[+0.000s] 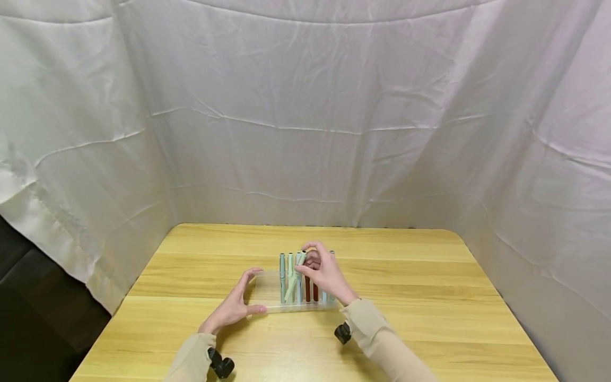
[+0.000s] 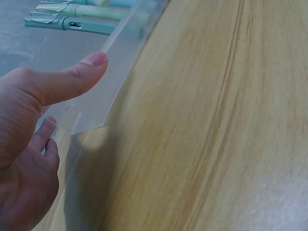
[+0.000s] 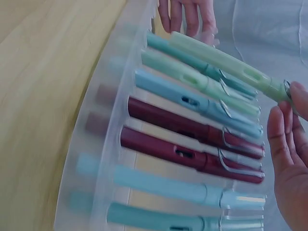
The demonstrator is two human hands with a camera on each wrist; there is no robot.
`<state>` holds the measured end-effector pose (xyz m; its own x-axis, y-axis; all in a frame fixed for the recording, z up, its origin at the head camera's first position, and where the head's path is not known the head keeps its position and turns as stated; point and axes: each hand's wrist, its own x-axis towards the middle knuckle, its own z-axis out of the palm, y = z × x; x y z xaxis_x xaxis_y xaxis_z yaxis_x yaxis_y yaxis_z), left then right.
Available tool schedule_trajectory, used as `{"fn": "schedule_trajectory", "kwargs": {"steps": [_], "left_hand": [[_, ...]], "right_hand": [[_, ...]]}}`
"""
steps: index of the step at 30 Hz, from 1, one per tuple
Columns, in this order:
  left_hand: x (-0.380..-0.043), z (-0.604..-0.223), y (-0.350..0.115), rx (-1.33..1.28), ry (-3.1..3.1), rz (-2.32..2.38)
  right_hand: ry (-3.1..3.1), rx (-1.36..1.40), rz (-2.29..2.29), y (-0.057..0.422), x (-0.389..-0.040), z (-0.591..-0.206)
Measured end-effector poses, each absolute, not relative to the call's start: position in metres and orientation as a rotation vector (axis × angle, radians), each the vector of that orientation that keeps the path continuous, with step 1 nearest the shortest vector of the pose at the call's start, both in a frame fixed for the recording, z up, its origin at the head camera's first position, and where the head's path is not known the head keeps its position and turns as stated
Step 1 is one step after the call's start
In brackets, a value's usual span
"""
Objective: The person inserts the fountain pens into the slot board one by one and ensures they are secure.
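Note:
A clear plastic pen stand sits on the table, holding a row of capped fountain pens. My left hand grips its left end, thumb on the front lip and fingers behind. My right hand pinches a light green fountain pen by its clip end. That pen slants above the row, its far end over the teal pen. Also in the row are another light green pen, a light blue pen, two maroon pens, a second light blue pen and a second teal pen.
The stand rests on a wood-grain table. Pale grey fabric hangs around the back and sides. Each wrist carries a small black camera. A dark surface shows beyond the table at lower left.

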<state>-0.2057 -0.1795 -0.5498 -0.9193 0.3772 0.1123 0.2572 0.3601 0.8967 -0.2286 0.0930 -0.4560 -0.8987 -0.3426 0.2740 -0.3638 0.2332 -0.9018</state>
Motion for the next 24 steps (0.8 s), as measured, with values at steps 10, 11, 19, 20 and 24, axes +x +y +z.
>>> {"fn": "schedule_trajectory", "kwargs": {"steps": [10,11,19,20,24], "left_hand": [[-0.206,-0.551,-0.179,0.573,2.518,1.603],[-0.206,-0.551,-0.179,0.573,2.517,1.602],[-0.205,-0.549,-0.179,0.576,2.512,1.607],[-0.205,-0.55,-0.179,0.576,2.513,1.606],[-0.205,-0.55,-0.179,0.583,2.515,1.603]], "right_hand": [[-2.348,0.792,1.704,0.073,-0.229,-0.463],[-2.348,0.789,1.691,0.071,-0.232,-0.468],[-2.406,0.797,1.547,0.058,-0.237,-0.476],[-2.423,0.795,1.521,0.057,-0.237,-0.476],[-2.487,0.786,1.449,0.052,-0.236,-0.48]]}}
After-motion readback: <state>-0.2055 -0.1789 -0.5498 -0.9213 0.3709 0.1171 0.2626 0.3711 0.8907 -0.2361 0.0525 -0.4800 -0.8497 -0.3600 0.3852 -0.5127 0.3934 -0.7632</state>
